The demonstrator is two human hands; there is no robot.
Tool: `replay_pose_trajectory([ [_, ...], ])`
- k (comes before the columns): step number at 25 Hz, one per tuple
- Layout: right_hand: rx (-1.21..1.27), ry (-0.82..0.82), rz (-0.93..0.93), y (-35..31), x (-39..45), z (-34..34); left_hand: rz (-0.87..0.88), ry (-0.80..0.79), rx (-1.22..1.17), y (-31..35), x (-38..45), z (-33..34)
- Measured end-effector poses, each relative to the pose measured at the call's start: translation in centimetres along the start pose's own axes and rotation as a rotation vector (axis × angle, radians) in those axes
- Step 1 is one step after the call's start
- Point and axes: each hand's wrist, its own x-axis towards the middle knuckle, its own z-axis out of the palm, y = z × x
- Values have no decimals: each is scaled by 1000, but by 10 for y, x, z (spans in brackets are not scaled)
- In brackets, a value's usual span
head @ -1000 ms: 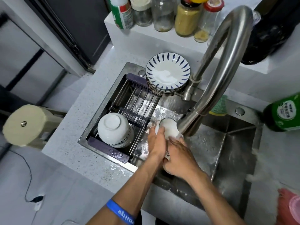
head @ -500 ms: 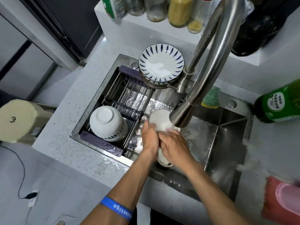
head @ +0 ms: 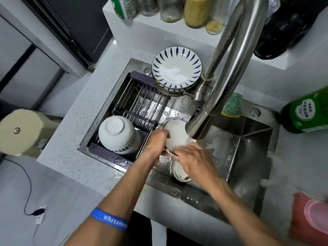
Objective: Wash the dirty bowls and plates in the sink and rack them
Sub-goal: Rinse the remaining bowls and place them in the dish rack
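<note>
Steel sink (head: pixel 252 157) set in a speckled white tabletop (head: pixel 74 132). Both hands are over the left half of the basin, under the tap spout (head: pixel 198 126). Left hand (head: pixel 156 139) grips the left rim of a white bowl (head: pixel 175 135), fingers curled over the edge. Right hand (head: pixel 193 160) holds the same bowl at its near rim, fingers wrapped round it. Bowl is tilted, opening facing up toward the camera, its right edge hidden behind the spout. Cannot tell if water is running.

A second small bowl (head: pixel 179 172) sits in the basin just near of the held one, partly covered by the right hand.

Wire rack (head: pixel 142 107) spans the left part of the sink. One white bowl (head: pixel 118 134) lies upside down at its near end, base up. A stack of blue-patterned plates (head: pixel 176 70) sits at the far edge, touching the rack's far end, beside the tap base.

Sponge (head: pixel 232 105) on the far sink ledge, right of the tap. Green bottle (head: pixel 308 112) on the tabletop at right. Jars (head: pixel 197 11) on the far shelf. Blue wristband (head: pixel 108 219) on the left forearm.
</note>
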Motion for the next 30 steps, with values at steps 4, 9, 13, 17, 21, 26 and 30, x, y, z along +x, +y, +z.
replay_pose_trajectory([
  [4,83,83,53,6,-2,3,85,22,-126,-1,-4,3],
  [9,-189,-31,4,25,-11,-1,-129,-297,-106,-10,-6,-3],
  [13,-297,-176,-4,21,-21,6,-51,-108,473,1,6,12],
  [17,-258,-99,51,15,-24,15,137,-293,525,25,-2,32],
  [21,-160,22,123,24,-29,17,27,-177,531,32,9,14],
  [26,631,252,375,3,-14,21,-93,-435,-652,-18,-5,-1],
  [30,1595,264,774,-11,-6,18,-53,-270,-240,-14,-13,-6],
])
